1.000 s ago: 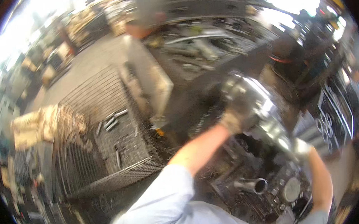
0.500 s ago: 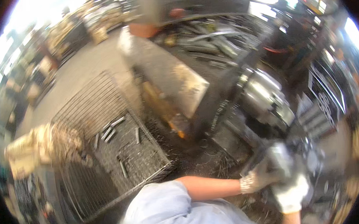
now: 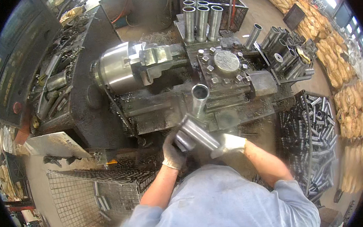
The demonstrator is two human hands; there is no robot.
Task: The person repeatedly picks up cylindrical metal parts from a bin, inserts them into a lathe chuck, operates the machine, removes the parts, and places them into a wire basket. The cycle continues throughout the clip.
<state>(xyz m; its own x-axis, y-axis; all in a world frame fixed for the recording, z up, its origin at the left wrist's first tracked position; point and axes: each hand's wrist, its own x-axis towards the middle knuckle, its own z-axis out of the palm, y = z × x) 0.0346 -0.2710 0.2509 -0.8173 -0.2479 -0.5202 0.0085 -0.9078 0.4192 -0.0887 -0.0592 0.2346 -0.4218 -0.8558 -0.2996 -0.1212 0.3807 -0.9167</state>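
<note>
"On the near side of the tool post [image 3: 226, 61], what are you holding, and how?"

"A steel tube [image 3: 202, 134], bright, slanting down to the right, nearer to me than the tool post and to its left; my left hand [image 3: 173, 151], dark-gloved, is curled round a bright metal piece [image 3: 185, 142] just under the tube's upper part; whether that is a second tube I cannot tell."

"And the other hand?"

"My right hand [image 3: 231, 145], white-gloved, is at the tube's lower end, touching it; how firmly it grips I cannot tell; my hands are apart, and the tube lies between them, clear of the tool post."

"Why at that slant, with a hand to each side?"

"I'd say it lets one hand steady the load while the other minds the far end; that is my judgement."

"And the ones on end?"

"The upright tubes [image 3: 202, 24] stand clustered beyond the tool post, to its left, likely so they won't roll; a lone tube [image 3: 200, 105] stands on the near side of the tool post, to its left, just beyond the held one; the chuck [image 3: 118, 71] is farther left of the tool post; to its right, a bunch of leaning tubes [image 3: 290, 56] sits together, probably to stay within reach."
</note>
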